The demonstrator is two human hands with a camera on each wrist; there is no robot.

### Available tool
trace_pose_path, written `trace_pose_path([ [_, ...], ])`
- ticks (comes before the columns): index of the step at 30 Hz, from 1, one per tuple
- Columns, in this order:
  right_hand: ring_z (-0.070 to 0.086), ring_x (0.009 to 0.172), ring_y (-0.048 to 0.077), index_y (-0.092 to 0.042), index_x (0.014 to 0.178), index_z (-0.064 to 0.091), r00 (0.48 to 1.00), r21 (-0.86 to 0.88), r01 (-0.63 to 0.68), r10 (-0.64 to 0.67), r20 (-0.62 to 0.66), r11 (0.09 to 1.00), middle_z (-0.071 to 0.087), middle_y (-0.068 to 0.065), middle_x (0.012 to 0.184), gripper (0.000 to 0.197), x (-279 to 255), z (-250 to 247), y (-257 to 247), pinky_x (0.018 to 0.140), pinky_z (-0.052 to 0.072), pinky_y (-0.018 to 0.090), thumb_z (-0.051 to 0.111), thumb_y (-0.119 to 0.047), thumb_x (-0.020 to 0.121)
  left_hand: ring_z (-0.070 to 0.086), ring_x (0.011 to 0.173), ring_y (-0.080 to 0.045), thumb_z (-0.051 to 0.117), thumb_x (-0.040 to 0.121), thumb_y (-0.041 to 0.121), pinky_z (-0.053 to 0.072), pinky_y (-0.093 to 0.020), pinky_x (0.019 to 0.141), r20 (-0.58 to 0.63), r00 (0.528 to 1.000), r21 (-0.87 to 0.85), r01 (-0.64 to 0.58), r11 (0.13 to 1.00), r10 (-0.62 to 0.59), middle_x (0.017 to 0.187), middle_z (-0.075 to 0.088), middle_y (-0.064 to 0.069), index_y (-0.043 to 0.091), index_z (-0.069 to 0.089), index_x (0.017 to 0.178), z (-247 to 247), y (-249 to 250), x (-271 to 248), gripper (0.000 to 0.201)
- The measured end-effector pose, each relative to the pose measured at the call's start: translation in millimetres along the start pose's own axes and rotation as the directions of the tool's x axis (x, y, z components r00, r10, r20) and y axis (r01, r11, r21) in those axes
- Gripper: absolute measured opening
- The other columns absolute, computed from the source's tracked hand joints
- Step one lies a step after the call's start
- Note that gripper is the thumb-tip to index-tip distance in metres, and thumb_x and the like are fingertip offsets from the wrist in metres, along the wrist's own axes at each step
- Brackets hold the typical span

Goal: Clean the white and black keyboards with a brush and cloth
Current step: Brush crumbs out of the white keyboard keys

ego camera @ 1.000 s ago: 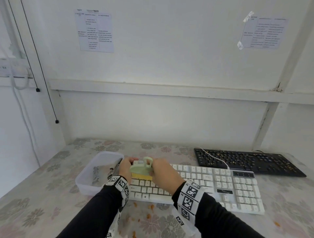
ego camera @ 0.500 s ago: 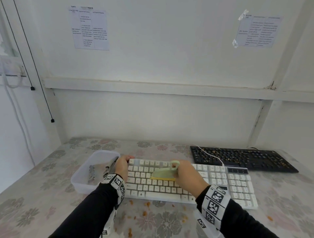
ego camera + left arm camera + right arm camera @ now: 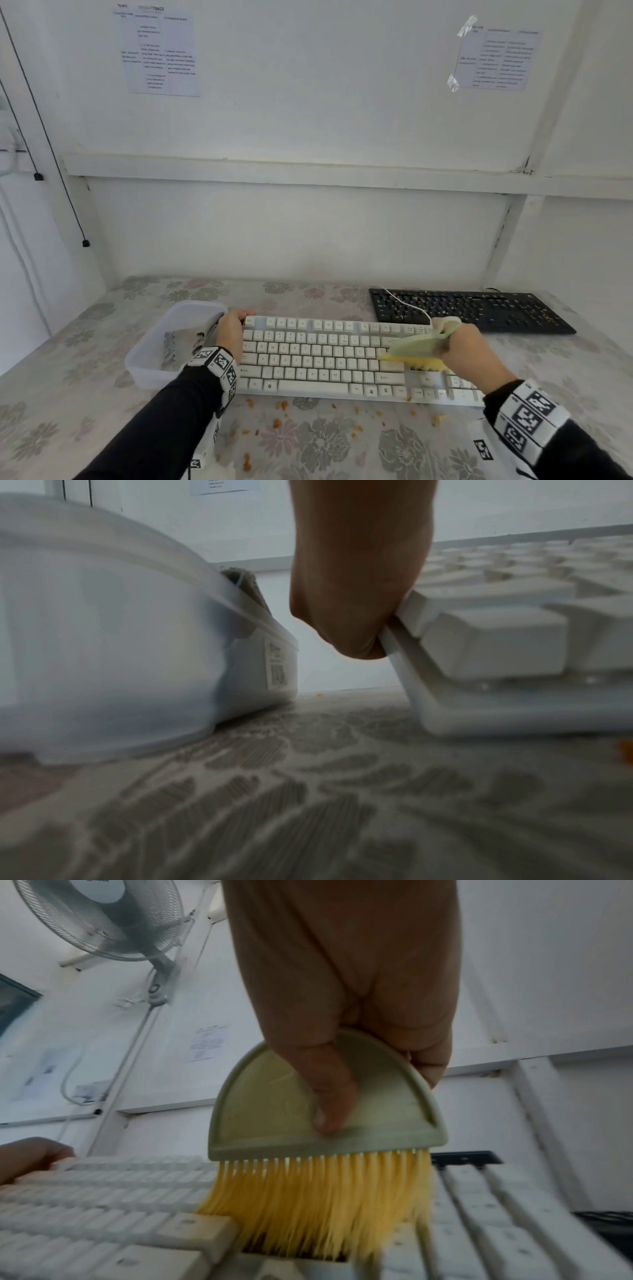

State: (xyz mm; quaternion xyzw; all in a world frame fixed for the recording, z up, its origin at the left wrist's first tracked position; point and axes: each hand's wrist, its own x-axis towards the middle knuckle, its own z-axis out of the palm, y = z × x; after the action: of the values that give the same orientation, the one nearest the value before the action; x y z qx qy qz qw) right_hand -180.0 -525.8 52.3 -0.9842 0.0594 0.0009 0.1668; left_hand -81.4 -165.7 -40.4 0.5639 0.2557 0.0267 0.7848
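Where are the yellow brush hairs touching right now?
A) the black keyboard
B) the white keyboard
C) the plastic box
B: the right hand holds the brush, and its yellow bristles press on the white keyboard.

You get soft, even, cool daylight in the head view, with no hard shadows and no glare on the white wall [image 3: 308,120]. Straight lines bow toward the edges, so the wall ledge [image 3: 308,171] curves and the corners stretch. Your right hand [image 3: 469,349] and the brush [image 3: 421,346] smear with motion blur, while the white keyboard [image 3: 325,356] reads fairly sharp. The left wrist view is dimmer: the plastic container [image 3: 120,628] beside the lens is badly out of focus, and the tablecloth [image 3: 308,804] blurs in the foreground. In the right wrist view your palm sits in shade, the yellow bristles [image 3: 318,1204] streak, and the right-hand keys smear.
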Motion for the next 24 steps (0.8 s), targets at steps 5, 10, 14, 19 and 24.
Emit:
trace_pose_path([
  [5,0.042,0.054,0.001,-0.010,0.098,0.054,0.997,-0.050,-0.068,0.066,-0.048,0.996,0.046,-0.006,0.066,0.011,1.6,-11.7,32.8,0.040,0.037,0.009,0.052,-0.004,0.089,0.057,0.061,-0.030,0.050,0.078,0.023,0.048,-0.038,0.066,-0.014,1.000,0.022,-0.021,1.000,0.021,0.065,0.061,-0.010,0.015,0.063,0.065,1.0,-1.0,0.8,0.020],
  [10,0.038,0.054,-0.002,-0.021,0.081,0.043,0.986,-0.134,-0.152,0.142,-0.082,0.979,0.041,-0.009,0.062,0.018,0.7,-23.2,52.7,0.040,0.031,0.011,0.056,-0.011,0.089,0.058,0.059,-0.030,0.050,0.079,0.021,0.050,-0.035,0.062,-0.014,0.999,0.035,-0.034,0.999,0.034,0.062,0.061,-0.009,0.014,0.063,0.065,2.5,-1.3,1.1,0.020],
  [14,0.045,0.063,0.011,-0.015,0.089,0.049,0.978,-0.167,-0.196,0.181,-0.100,0.966,0.043,-0.005,0.064,0.009,-0.9,-30.9,61.2,0.043,0.028,0.012,0.058,-0.012,0.087,0.057,0.058,-0.030,0.050,0.079,0.022,0.049,-0.034,0.060,-0.019,0.999,0.038,-0.037,0.999,0.038,0.063,0.060,-0.009,0.015,0.062,0.063,1.6,-1.9,1.7,0.020],
  [19,0.049,0.073,0.024,0.003,0.101,0.063,0.943,-0.084,-0.281,0.259,-0.209,0.956,0.051,0.008,0.067,0.020,-5.7,-38.5,75.6,0.066,0.034,0.025,0.061,-0.004,0.083,0.055,0.057,-0.029,0.050,0.082,0.021,0.048,-0.032,0.057,-0.007,0.999,0.041,-0.033,0.999,0.033,0.063,0.058,-0.009,0.015,0.060,0.065,2.2,-1.2,-0.6,0.021],
  [24,0.051,0.075,0.032,-0.004,0.075,0.059,0.889,0.002,-0.353,0.337,-0.309,0.936,0.047,0.010,0.065,0.012,-14.5,-46.8,71.0,0.064,0.037,0.031,0.052,0.004,0.082,0.056,0.057,-0.030,0.049,0.081,0.020,0.049,-0.033,0.059,-0.008,0.999,0.032,-0.037,0.999,0.037,0.061,0.059,-0.008,0.015,0.062,0.066,2.9,-1.7,0.1,0.021],
])
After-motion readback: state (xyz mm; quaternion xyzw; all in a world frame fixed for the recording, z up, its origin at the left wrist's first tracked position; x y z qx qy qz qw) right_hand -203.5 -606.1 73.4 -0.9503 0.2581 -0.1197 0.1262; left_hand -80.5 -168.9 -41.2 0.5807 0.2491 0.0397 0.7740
